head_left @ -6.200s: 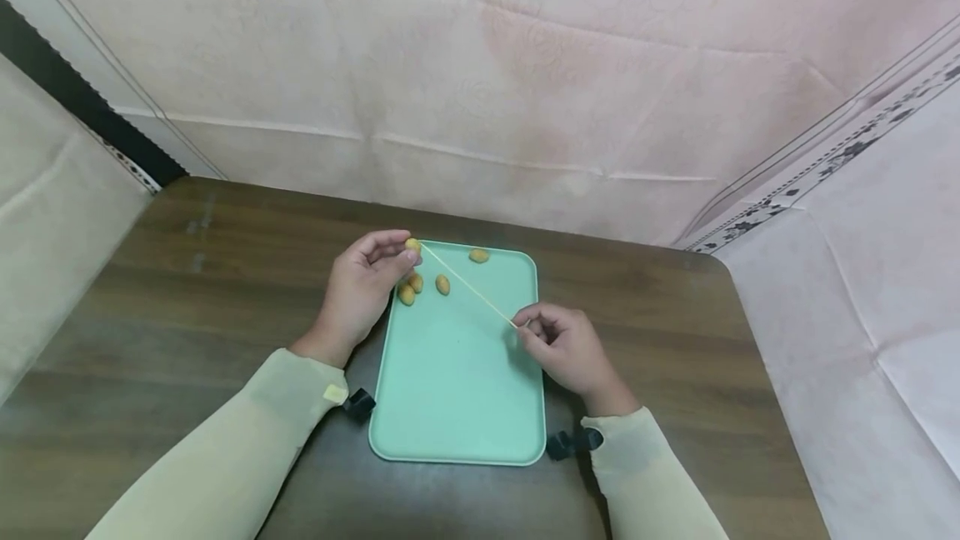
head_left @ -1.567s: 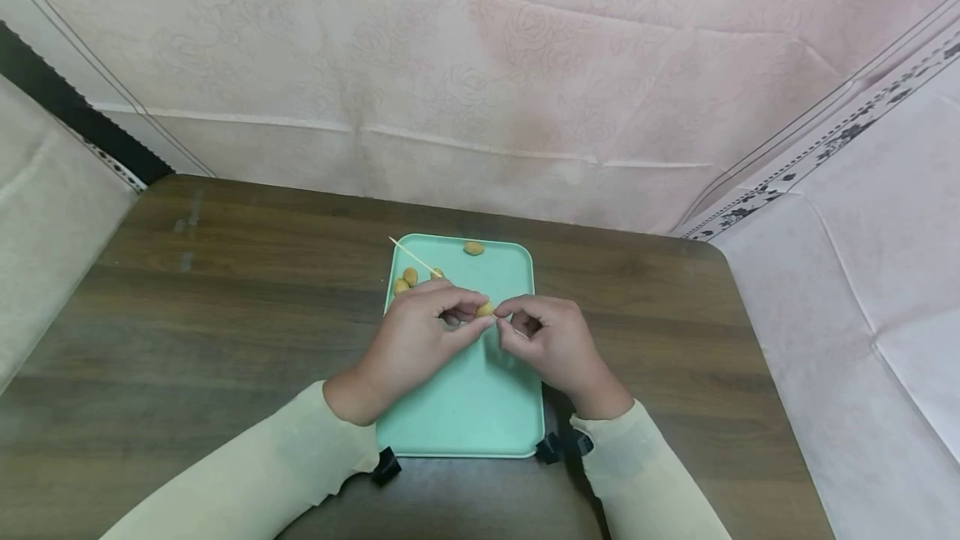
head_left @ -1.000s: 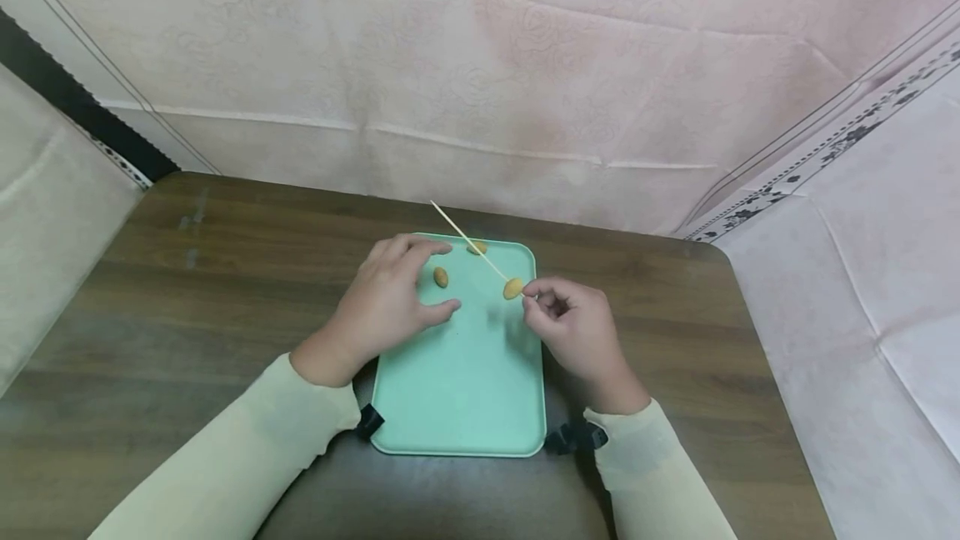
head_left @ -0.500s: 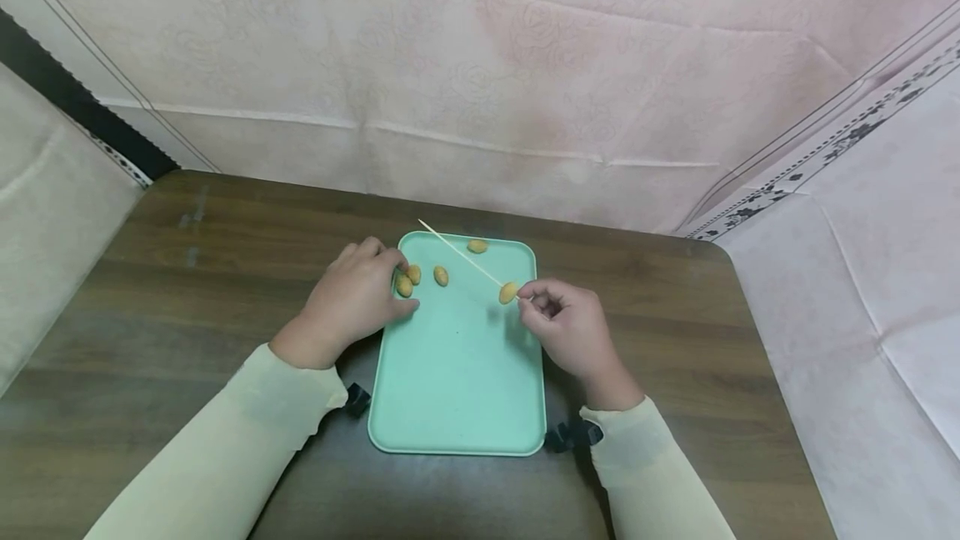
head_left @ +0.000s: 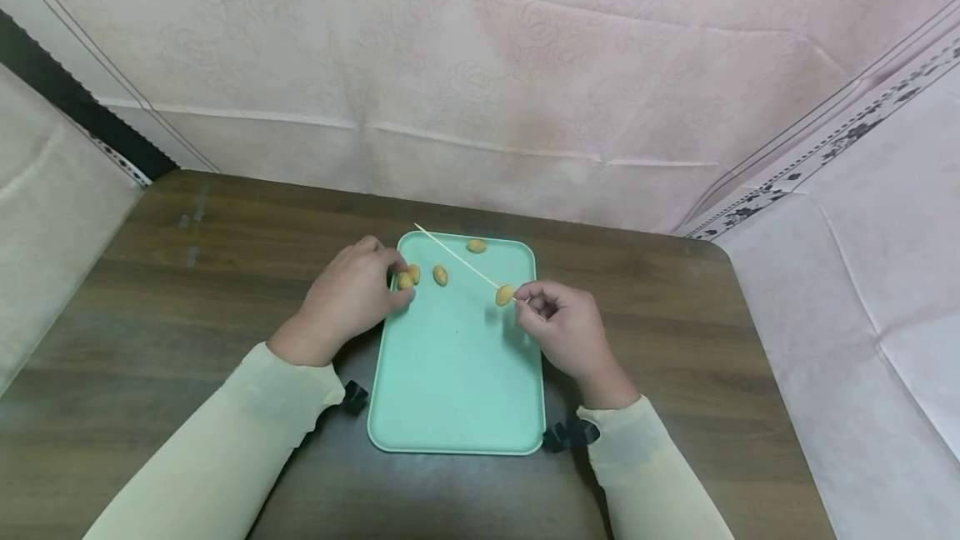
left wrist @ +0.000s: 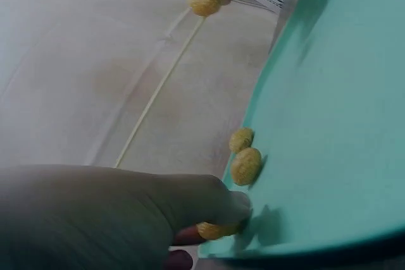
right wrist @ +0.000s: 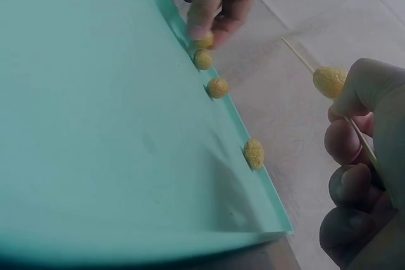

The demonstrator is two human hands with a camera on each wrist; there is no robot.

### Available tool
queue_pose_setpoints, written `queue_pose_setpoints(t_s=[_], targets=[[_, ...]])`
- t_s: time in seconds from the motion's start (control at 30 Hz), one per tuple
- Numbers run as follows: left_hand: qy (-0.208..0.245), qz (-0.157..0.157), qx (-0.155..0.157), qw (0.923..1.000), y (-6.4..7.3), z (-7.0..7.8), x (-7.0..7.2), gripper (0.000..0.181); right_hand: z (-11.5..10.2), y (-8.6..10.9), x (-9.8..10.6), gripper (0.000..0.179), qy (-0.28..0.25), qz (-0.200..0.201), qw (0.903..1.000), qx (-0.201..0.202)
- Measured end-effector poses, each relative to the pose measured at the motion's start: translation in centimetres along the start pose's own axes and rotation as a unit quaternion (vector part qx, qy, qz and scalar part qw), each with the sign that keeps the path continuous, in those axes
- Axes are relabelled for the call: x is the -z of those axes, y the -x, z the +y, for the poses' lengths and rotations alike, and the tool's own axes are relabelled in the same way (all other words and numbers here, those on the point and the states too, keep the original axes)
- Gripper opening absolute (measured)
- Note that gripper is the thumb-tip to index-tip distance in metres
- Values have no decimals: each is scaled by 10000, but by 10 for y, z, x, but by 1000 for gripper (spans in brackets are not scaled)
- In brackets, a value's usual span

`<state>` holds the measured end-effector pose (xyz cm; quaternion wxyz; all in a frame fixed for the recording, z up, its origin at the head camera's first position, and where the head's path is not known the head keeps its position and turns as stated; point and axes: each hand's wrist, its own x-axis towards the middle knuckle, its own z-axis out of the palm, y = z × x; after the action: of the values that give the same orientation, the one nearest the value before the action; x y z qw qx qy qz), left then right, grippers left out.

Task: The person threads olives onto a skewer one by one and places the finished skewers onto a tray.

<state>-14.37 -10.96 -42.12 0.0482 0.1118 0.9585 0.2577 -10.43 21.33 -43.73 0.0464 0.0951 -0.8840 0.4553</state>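
My right hand [head_left: 566, 323] pinches a thin bamboo skewer [head_left: 453, 253] near its lower end. One wrinkled, yellow oval fruit [right wrist: 329, 81] is threaded on it, close to my fingers; the free tip points up and left over the tray. At the left rim of the mint-green tray [head_left: 457, 382], my left hand [head_left: 345, 298] grips another such fruit [left wrist: 214, 230] between thumb and fingers. Right beside that one lies a second fruit [head_left: 414, 272]. Two more, a fruit [head_left: 440, 275] near the upper left and a fruit [head_left: 476, 246] by the far rim, lie apart.
The tray lies on a dark brown wooden table [head_left: 660, 357]. Pale patterned cloth [head_left: 465, 73] hangs behind the table's far edge and along both sides. A black wrist camera mount [head_left: 354, 397] sits at the left cuff, another mount [head_left: 558, 437] at the right.
My left hand slid a fruit down the skewer to my right fingers and let it go. It then moved left and took hold of another fruit. My right hand has shifted slightly left and down.
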Motion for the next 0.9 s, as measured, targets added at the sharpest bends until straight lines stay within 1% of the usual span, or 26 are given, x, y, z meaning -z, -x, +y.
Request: queue_pose_setpoints(t_s=[0.1,0.17,0.23,0.33,0.4,0.47,0.57,0.63,0.7,0.77,0.9], targets=[[453,190,-95,9987,-2,2,1,35,1,0,0,7,-16,15,10000,30],[861,359,-180,9955,-3,3,2,36,1,0,-1,8,-28,29,10000,56],[1281,535,-224,9901,-3,3,3,37,2,0,-1,8,-44,44,9999,86],[1937,708,-136,9784,-4,3,4,39,2,0,0,9,-73,73,9999,117],[2418,728,3,9676,-4,3,6,39,3,0,0,9,-103,89,9998,132],[2939,693,178,9532,-5,2,7,39,3,0,0,8,-128,110,9997,152],[3691,667,400,9261,-7,1,9,40,4,0,0,8,-172,129,9996,183],[4082,716,496,9087,-8,1,9,42,4,0,0,8,-200,133,9995,202],[4376,822,534,8938,-9,0,8,43,3,1,0,8,-234,126,9994,215],[4527,959,533,8849,-10,-1,8,44,3,1,0,8,-256,108,9994,225],[4739,1167,466,8715,-11,-4,6,41,3,1,0,8,-275,84,9993,241]])
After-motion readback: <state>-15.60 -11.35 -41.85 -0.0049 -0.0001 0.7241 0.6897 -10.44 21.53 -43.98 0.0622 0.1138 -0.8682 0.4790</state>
